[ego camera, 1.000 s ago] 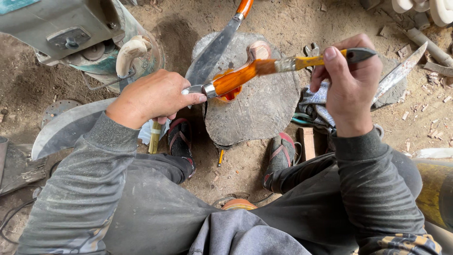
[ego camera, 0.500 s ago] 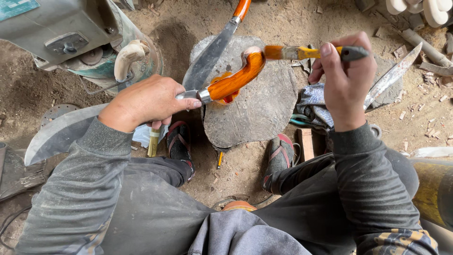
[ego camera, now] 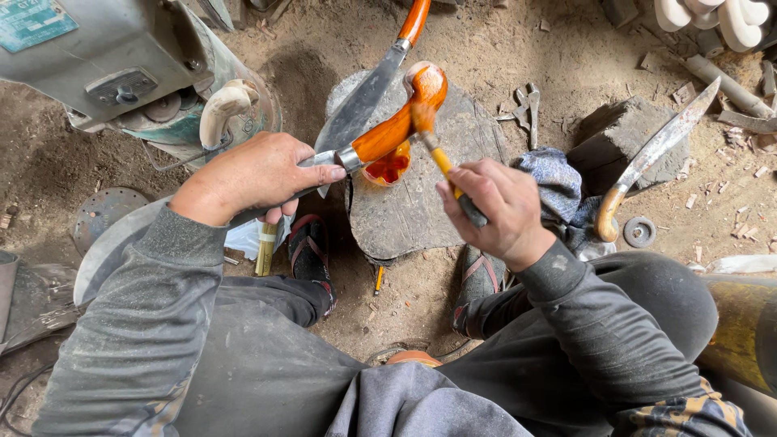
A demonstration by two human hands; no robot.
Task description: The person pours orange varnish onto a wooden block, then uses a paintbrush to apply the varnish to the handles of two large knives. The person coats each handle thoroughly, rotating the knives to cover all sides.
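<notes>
My left hand (ego camera: 255, 174) grips a large knife by its blade, near the metal collar. The knife's curved wooden handle (ego camera: 401, 113) is glossy orange and points up and away over a flat stone slab (ego camera: 429, 202). My right hand (ego camera: 494, 206) holds a small brush (ego camera: 437, 150) with a yellow shaft. The brush tip touches the orange handle. A small cup of orange liquid (ego camera: 388, 166) sits on the slab just under the handle.
A second knife with an orange handle (ego camera: 368, 89) lies on the slab behind. Another knife with a pale handle (ego camera: 647, 158) leans on a stone block at the right. A grey machine (ego camera: 105, 57) stands at upper left. Scissors (ego camera: 526, 105) lie on the dirt.
My right hand has come down and left from beside the slab, bringing the brush tip onto the handle. My left hand has tilted the knife so the handle points further up.
</notes>
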